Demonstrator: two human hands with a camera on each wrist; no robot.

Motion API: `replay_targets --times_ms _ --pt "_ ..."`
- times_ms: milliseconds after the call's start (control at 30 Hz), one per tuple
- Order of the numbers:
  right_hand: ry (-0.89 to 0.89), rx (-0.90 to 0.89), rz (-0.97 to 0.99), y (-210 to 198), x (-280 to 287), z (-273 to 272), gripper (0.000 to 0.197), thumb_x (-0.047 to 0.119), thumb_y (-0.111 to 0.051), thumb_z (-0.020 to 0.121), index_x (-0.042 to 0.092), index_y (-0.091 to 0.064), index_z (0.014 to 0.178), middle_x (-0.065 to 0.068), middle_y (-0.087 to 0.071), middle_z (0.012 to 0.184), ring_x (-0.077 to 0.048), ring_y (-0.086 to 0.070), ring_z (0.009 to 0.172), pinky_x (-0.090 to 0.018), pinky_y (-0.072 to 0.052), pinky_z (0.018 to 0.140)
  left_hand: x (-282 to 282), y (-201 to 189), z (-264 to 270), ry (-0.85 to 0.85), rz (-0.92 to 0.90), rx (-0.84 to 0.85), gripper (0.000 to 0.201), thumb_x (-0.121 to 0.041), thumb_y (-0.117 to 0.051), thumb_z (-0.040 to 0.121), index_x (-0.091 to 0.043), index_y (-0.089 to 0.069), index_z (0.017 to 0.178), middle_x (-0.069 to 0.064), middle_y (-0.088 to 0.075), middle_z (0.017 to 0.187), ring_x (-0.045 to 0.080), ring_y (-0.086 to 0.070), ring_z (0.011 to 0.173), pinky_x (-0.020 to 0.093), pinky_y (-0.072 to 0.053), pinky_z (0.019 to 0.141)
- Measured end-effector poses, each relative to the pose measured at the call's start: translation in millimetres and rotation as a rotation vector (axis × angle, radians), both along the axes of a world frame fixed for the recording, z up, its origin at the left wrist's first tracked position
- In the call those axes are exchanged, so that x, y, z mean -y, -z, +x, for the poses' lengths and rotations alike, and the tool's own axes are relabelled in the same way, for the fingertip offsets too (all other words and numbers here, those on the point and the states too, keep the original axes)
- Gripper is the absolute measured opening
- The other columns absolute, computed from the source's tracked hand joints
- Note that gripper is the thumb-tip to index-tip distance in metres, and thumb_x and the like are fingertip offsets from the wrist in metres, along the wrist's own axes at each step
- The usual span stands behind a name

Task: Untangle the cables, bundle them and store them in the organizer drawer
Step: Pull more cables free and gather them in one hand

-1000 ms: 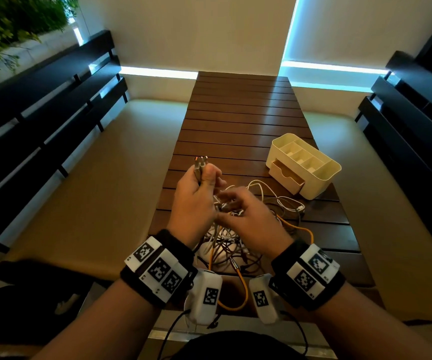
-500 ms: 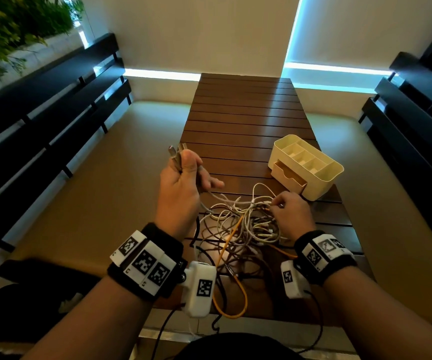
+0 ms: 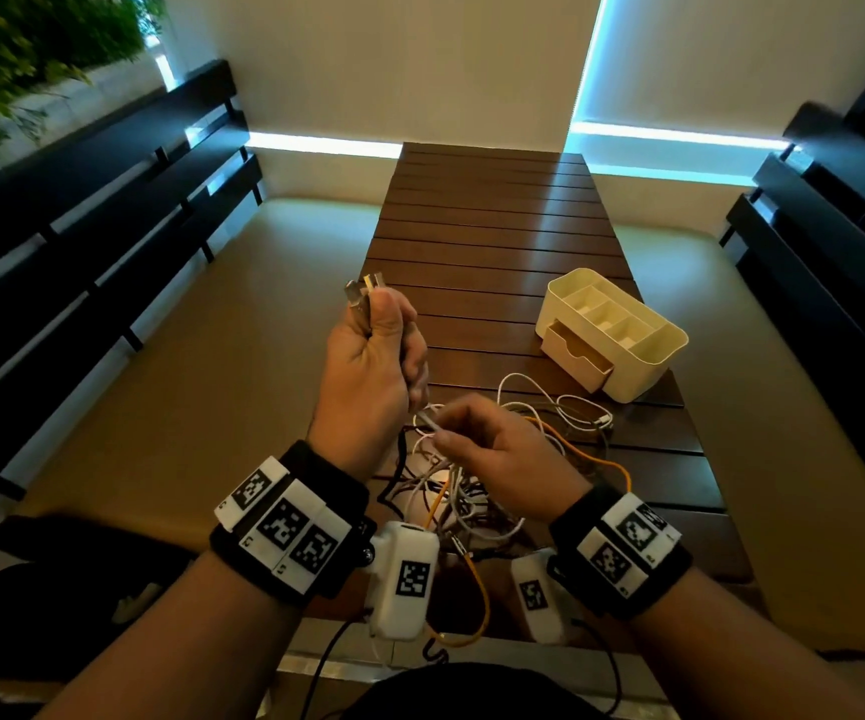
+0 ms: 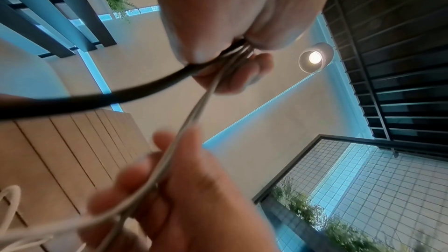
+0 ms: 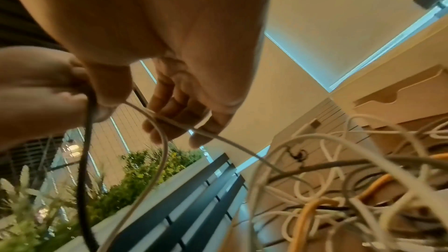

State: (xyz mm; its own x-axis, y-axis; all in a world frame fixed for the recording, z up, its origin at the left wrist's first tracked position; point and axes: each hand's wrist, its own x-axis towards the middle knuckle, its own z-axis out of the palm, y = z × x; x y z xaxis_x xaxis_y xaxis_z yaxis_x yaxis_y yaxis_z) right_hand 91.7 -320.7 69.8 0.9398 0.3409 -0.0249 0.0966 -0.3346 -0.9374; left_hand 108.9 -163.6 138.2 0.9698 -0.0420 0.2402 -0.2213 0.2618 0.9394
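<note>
Tangled white, grey, orange cables (image 3: 472,491) beside cream organizer (image 3: 622,335)

**Dim warm room, cold blue strips, blurred close-ups**

The head view is dim and warm — cyan light strips (image 3: 324,146) glow along the wall's foot, and the table (image 3: 493,210) carries a pale sheen. Straight lines bow toward the edges. In the left wrist view a lamp (image 4: 314,57) flares white, and the right hand (image 4: 174,194) is smeared. The right wrist view has soft, out-of-focus cables (image 5: 339,189) — the nearest blurred most.
</note>
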Motion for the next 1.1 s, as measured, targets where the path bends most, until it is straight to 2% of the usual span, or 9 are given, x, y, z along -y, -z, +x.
replay_targets --times_ms 100,300,467,567,633,733,800,967,1100 --pt "0.093 0.107 -0.136 14 16 11 0.007 0.025 -0.059 0.098 0.02 -0.064 0.1 0.005 -0.062 0.092 -0.001 -0.059 0.081 -0.016 -0.049 0.07 -9 -8 3 -0.041 -0.028 -0.017 0.037 -0.037 -0.026 0.107 -0.018 -0.048 0.083 -0.002 -0.036 0.056 0.014 -0.032 0.045 0.025 -0.031 0.044" --pt "-0.035 -0.071 -0.343 32 28 24 0.016 0.04 -0.045 0.102 0.031 -0.058 0.096 -0.002 -0.063 0.094 -0.021 -0.061 0.086 -0.04 -0.054 0.078 -16 -17 10 -0.094 -0.054 -0.039 0.038 -0.037 -0.027 0.107 -0.019 -0.048 0.082 -0.004 -0.035 0.057 0.011 -0.029 0.046 0.026 -0.027 0.043" --pt "0.197 0.057 -0.131 4 34 33 0.017 0.033 -0.045 0.103 0.027 -0.059 0.094 -0.003 -0.067 0.09 -0.03 -0.063 0.088 -0.054 -0.055 0.083 -17 5 19 -0.064 0.314 -0.088 0.024 -0.03 -0.048 0.102 -0.017 -0.049 0.083 -0.006 -0.037 0.058 0.009 -0.03 0.046 0.025 -0.029 0.044" --pt "0.214 0.184 0.014 -19 33 39 0.011 0.027 -0.054 0.1 0.029 -0.06 0.091 -0.007 -0.063 0.082 -0.03 -0.062 0.079 -0.049 -0.056 0.075 -10 21 25 0.017 0.462 -0.077 0.016 -0.023 -0.061 0.097 -0.008 -0.06 0.092 -0.013 -0.046 0.052 0.001 -0.038 0.045 0.026 -0.033 0.051" --pt "0.181 0.246 0.05 -27 30 41 0.008 0.025 -0.057 0.099 0.026 -0.061 0.092 -0.006 -0.062 0.083 -0.029 -0.06 0.077 -0.043 -0.055 0.069 -1 22 26 0.098 0.5 -0.045 0.022 -0.025 -0.063 0.095 -0.003 -0.063 0.092 -0.018 -0.048 0.049 -0.001 -0.041 0.044 0.019 -0.035 0.051" --pt "0.183 0.327 0.083 -33 30 47 0.006 0.023 -0.058 0.098 0.023 -0.062 0.093 0.007 -0.06 0.082 -0.014 -0.058 0.074 -0.025 -0.05 0.065 5 17 28 0.181 0.517 -0.001 0.03 -0.03 -0.063 0.094 -0.011 -0.057 0.072 -0.016 -0.043 0.048 0.0 -0.036 0.044 0.017 -0.032 0.049" --pt "0.187 0.353 0.063 -32 32 51 0.007 0.022 -0.059 0.097 0.025 -0.062 0.092 0.014 -0.061 0.081 -0.004 -0.056 0.073 -0.018 -0.047 0.066 4 14 31 0.204 0.527 0.013 0.039 -0.034 -0.063 0.092 0.001 -0.059 0.077 -0.015 -0.04 0.05 0.002 -0.033 0.046 0.021 -0.031 0.049" --pt "0.176 0.325 0.071 -26 35 57 0.009 0.024 -0.056 0.099 0.027 -0.061 0.091 0.011 -0.059 0.074 -0.008 -0.054 0.067 -0.023 -0.047 0.061 7 8 36 0.179 0.515 0.058 0.029 -0.019 -0.067 0.092 0.001 -0.057 0.074 -0.013 -0.043 0.051 0.002 -0.037 0.046 0.015 -0.033 0.047" --pt "0.122 0.161 0.153 -13 29 53 0.021 0.032 -0.046 0.102 0.025 -0.061 0.089 0.005 -0.054 0.071 -0.016 -0.053 0.066 -0.034 -0.047 0.063 6 0 40 0.084 0.407 0.102 0.032 -0.022 -0.067 0.093 0.002 -0.058 0.075 -0.011 -0.039 0.049 0.006 -0.032 0.042 0.019 -0.03 0.044"
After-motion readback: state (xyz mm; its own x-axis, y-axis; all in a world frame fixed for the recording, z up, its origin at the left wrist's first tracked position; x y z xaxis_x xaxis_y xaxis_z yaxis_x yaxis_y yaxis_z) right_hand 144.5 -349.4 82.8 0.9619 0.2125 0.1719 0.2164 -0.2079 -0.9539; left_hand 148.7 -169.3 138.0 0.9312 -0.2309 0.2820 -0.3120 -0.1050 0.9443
